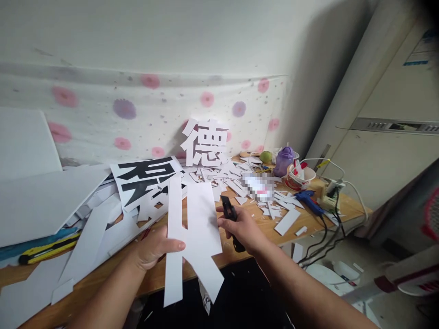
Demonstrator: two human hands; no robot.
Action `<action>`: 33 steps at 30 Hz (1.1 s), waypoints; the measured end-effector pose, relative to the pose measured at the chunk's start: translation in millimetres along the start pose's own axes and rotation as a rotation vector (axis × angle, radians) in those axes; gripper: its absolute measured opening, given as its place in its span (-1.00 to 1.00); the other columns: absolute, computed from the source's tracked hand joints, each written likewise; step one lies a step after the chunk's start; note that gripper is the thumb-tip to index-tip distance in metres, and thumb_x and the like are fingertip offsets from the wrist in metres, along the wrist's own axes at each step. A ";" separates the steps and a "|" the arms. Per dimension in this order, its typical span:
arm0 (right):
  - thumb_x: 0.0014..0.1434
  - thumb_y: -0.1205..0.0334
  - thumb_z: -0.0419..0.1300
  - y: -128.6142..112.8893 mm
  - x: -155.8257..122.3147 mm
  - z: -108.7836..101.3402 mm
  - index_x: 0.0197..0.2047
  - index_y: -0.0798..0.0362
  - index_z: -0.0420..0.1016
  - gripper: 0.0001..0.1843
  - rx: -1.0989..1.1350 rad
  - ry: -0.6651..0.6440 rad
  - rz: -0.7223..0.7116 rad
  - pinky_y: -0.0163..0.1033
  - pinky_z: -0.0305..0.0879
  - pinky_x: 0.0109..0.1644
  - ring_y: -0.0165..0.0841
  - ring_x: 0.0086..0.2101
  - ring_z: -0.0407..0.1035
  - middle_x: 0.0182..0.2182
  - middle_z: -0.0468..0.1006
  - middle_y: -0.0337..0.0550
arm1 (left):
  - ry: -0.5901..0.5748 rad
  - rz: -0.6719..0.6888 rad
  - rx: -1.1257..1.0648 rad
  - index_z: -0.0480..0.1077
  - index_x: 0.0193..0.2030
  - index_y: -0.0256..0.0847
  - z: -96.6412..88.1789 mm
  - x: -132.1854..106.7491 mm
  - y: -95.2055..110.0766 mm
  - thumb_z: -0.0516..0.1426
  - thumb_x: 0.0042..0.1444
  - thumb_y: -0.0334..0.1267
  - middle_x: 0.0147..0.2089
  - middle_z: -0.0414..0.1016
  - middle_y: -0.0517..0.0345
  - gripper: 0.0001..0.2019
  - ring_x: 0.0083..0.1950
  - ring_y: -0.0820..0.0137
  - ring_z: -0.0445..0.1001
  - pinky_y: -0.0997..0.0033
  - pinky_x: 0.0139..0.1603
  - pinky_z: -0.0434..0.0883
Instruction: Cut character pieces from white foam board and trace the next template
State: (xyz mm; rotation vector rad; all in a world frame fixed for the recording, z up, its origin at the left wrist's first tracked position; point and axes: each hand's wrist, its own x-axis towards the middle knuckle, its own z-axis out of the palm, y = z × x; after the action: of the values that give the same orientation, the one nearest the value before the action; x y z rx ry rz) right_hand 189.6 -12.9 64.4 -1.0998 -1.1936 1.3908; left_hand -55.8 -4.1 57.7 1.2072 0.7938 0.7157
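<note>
My left hand (154, 249) grips a white foam board cutout (202, 219) with its thumb on the front face; the other fingers are mostly hidden behind it. Long slots and angled edges shape this piece, which is held up over the table's front edge. In my right hand (243, 226) is a black utility knife (229, 209), its dark blade pointing up and away. My right fingertips are close to the cutout's right edge; whether they touch it I cannot tell. Behind, a white cut-out character (206, 144) stands upright against the wall covering.
White offcuts (236, 185) litter the wooden table (252, 219). A printed black character sheet (147, 176), large boards (30, 201) and a yellow knife (51, 249) lie left. To the right are a blue glue gun (308, 201), a purple bottle (284, 162), a bowl (302, 178) and cables (324, 230).
</note>
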 end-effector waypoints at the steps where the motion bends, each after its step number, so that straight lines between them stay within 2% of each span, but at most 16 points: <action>1: -0.17 0.10 0.43 3.2 -5.2 3.0 -0.22 0.10 0.46 -0.56 0.023 -0.020 0.019 -0.35 0.15 -0.56 -0.52 -0.64 0.21 -0.57 0.39 -0.38 | 0.005 -0.009 0.020 0.56 -0.15 -0.18 2.0 -5.2 -1.3 0.40 -0.17 -0.19 -0.35 0.61 0.04 -0.62 -0.40 0.23 0.53 0.30 -0.40 0.49; 5: -0.12 0.11 0.38 21.0 -25.6 5.8 -0.43 0.07 0.33 -0.67 0.067 -0.102 0.072 -0.37 0.10 -0.58 -0.54 -0.67 0.19 -0.63 0.39 -0.36 | 0.107 -0.037 0.069 0.51 -0.04 -0.16 7.3 -17.8 -4.3 0.35 -0.04 -0.13 -0.23 0.60 0.04 -0.60 -0.21 0.20 0.55 0.24 -0.12 0.48; 7: -0.08 0.13 0.34 28.4 -35.6 -0.3 -0.39 0.09 0.36 -0.72 0.022 -0.161 0.082 -0.37 0.14 -0.56 -0.51 -0.63 0.24 -0.59 0.45 -0.31 | 0.140 -0.060 0.128 0.47 0.02 -0.16 5.1 -19.9 -3.1 0.32 0.02 -0.10 -0.22 0.58 0.05 -0.58 -0.25 0.26 0.54 0.30 -0.20 0.46; 10: -0.01 0.19 0.31 32.1 -49.1 -17.8 -0.27 0.11 0.45 -0.76 -0.159 -0.199 0.061 -0.36 0.20 -0.52 -0.47 -0.56 0.29 -0.53 0.46 -0.29 | 0.097 -0.133 0.279 0.43 0.10 -0.16 -4.6 -18.4 1.9 0.30 0.05 -0.07 -0.25 0.55 0.08 -0.52 -0.44 0.37 0.45 0.43 -0.44 0.37; 13: 0.04 0.20 0.28 28.8 -57.1 -39.8 -0.22 0.11 0.50 -0.78 -0.346 -0.115 -0.016 -0.33 0.23 -0.48 -0.46 -0.54 0.28 -0.50 0.45 -0.27 | -0.012 -0.212 0.355 0.45 0.11 -0.18 -16.3 -9.2 7.8 0.29 0.06 -0.07 -0.32 0.56 0.07 -0.52 -0.51 0.39 0.41 0.45 -0.49 0.34; 15: 0.06 0.14 0.29 25.9 -58.2 -54.8 -0.19 0.11 0.50 -0.73 -0.373 -0.019 -0.055 -0.30 0.25 -0.45 -0.43 -0.53 0.29 -0.48 0.44 -0.26 | -0.056 -0.225 0.376 0.48 0.10 -0.17 -22.9 0.7 10.0 0.32 0.02 -0.11 -0.31 0.58 0.03 -0.52 -0.49 0.35 0.45 0.44 -0.49 0.35; 19: 0.06 0.00 0.31 24.9 -53.9 -83.4 -0.08 0.10 0.46 -0.56 -0.262 0.162 -0.071 -0.27 0.25 -0.44 -0.43 -0.52 0.28 -0.44 0.39 -0.27 | -0.080 -0.246 0.365 0.50 0.10 -0.11 -32.6 20.8 10.2 0.33 0.00 -0.19 -0.24 0.61 0.02 -0.53 -0.42 0.29 0.51 0.44 -0.50 0.40; 22: 0.07 0.00 0.31 28.7 -49.0 -100.2 -0.02 0.07 0.42 -0.54 -0.131 0.232 -0.074 -0.28 0.22 -0.42 -0.44 -0.50 0.29 -0.43 0.37 -0.30 | -0.087 -0.242 0.341 0.51 0.11 -0.10 -38.5 30.1 9.3 0.32 0.00 -0.28 -0.24 0.62 0.08 -0.53 -0.45 0.34 0.52 0.46 -0.50 0.42; 26: 0.03 0.08 0.35 34.4 -42.9 -107.7 -0.03 0.09 0.44 -0.54 0.024 0.162 0.031 -0.29 0.23 -0.42 -0.46 -0.51 0.33 -0.33 0.47 -0.21 | -0.111 -0.245 0.303 0.51 0.11 -0.10 -46.8 37.2 7.7 0.31 -0.03 -0.38 -0.22 0.64 0.10 -0.50 -0.50 0.35 0.52 0.43 -0.52 0.45; 30: 0.00 0.14 0.35 36.9 -37.9 -100.9 -0.04 0.10 0.46 -0.55 0.136 0.034 0.158 -0.29 0.24 -0.46 -0.49 -0.55 0.31 -0.24 0.54 -0.14 | -0.121 -0.254 0.248 0.52 0.10 -0.10 -52.9 43.7 4.9 0.28 -0.02 -0.45 -0.27 0.65 0.15 -0.52 -0.57 0.40 0.50 0.45 -0.55 0.45; 33: 0.01 0.14 0.34 39.1 -34.4 -95.5 -0.05 0.11 0.46 -0.56 0.186 -0.023 0.178 -0.30 0.22 -0.48 -0.52 -0.59 0.30 -0.26 0.56 -0.13 | -0.137 -0.248 0.195 0.52 0.08 -0.12 -53.8 48.4 2.3 0.26 0.01 -0.46 -0.34 0.63 0.23 -0.55 -0.57 0.42 0.49 0.51 -0.58 0.41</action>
State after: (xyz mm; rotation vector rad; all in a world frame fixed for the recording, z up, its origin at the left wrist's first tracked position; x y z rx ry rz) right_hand 284.0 -37.3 16.2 -1.0808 -0.9787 1.6195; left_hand -74.8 64.4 44.1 1.2896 0.8949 0.3548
